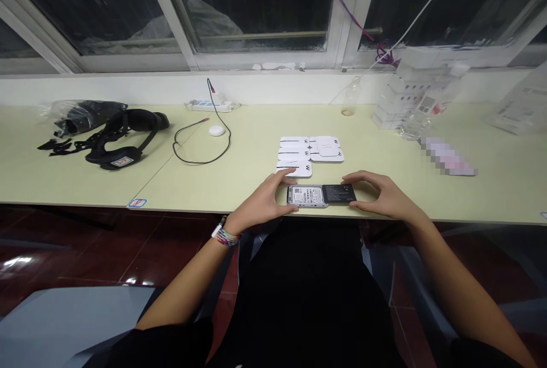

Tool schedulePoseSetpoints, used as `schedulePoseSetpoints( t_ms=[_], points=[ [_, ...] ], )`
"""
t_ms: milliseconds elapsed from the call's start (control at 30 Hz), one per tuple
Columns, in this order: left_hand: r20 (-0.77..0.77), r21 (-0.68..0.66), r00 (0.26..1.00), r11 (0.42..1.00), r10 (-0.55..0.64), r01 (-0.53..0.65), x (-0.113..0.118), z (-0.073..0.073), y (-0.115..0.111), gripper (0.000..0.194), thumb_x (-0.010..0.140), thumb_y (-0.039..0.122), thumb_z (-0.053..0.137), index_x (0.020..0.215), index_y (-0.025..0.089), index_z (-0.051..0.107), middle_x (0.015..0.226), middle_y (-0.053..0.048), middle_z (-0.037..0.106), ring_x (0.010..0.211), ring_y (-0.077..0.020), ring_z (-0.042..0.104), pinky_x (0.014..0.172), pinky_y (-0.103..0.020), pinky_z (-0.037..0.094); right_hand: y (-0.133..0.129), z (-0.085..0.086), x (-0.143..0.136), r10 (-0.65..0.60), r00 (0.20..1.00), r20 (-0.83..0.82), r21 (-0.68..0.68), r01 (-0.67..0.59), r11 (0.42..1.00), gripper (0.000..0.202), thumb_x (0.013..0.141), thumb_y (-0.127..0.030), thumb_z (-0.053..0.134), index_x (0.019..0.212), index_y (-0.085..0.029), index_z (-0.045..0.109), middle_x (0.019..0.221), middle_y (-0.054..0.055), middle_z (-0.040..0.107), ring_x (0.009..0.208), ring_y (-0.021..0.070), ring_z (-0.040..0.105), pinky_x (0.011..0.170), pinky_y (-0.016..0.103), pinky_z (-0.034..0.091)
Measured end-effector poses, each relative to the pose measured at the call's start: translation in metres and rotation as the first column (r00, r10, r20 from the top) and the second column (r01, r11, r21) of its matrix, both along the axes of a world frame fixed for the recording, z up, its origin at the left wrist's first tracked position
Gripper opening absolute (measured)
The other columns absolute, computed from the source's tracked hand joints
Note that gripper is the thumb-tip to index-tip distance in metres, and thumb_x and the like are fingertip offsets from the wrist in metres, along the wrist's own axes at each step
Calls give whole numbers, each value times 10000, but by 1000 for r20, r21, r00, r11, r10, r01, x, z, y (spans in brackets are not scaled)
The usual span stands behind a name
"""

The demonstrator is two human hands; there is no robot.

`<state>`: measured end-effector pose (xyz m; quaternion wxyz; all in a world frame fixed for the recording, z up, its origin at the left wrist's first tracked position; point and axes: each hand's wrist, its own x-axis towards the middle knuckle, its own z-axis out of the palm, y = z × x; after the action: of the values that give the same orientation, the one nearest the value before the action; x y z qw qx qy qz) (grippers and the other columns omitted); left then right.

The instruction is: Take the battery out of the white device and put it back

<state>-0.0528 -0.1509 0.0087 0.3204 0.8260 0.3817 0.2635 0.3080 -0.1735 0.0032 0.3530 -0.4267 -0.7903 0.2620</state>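
At the table's front edge lies a silver device with a white label (pixel 306 195), its right end meeting a flat black rectangular piece (pixel 339 193). My left hand (pixel 265 199) grips the silver device's left end between thumb and fingers. The black piece's right end is held between the thumb and fingers of my right hand (pixel 383 196). Just beyond them are several white rounded cards (pixel 294 154) with black lines and letters. A smaller white rounded square (pixel 327 146) rests on the right-hand cards.
A black headset (pixel 123 137), a looped black cable (pixel 196 162) and a white round object (pixel 216 130) are on the left. Farther right stand a glass bottle (pixel 351 97), a plastic bottle (pixel 416 120) and stacked white boxes (pixel 391 100). The table edge (pixel 205 208) is near both hands.
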Motion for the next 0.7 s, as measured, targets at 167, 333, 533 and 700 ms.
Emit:
schedulePoseSetpoints(
  t_ms=[167,333,533,700],
  points=[
    [3,6,1000,1000,1,-1,0,0,0,890,900,333,875,1653,331,399,1484,-90,696,1468,-360,612,1272,-573,425,0,-1,0,4,1000,-12,-3,-4,1000,434,866,-407,882,1266,-284,766,1288,76,815,1223,342,785,1149,567,636],
    [-1,7,1000,1000,3,-3,0,-1,0,892,893,323,880,1645,328,400,1485,-82,693,1466,-348,610,1281,-564,417,0,-2,1,8,1000,-14,-1,-8,1000,432,870,-398,883,1271,-287,765,1291,69,814,1228,336,784,1154,563,632],
    [3,10,1000,1000,2,-2,0,-3,1,895,882,316,884,1638,326,406,1485,-90,690,1466,-355,607,1280,-574,419,1,-3,2,9,1000,-10,-6,-9,1000,441,872,-390,884,1282,-291,757,1301,66,810,1236,327,780,1165,558,626],
    [5,15,1000,1000,-1,1,0,-2,2,893,883,324,881,1639,327,406,1483,-92,690,1463,-359,610,1276,-579,422,0,-2,1,0,1000,-4,-6,0,1000,439,865,-394,881,1274,-290,759,1298,71,813,1232,336,782,1162,570,626]
  ],
)
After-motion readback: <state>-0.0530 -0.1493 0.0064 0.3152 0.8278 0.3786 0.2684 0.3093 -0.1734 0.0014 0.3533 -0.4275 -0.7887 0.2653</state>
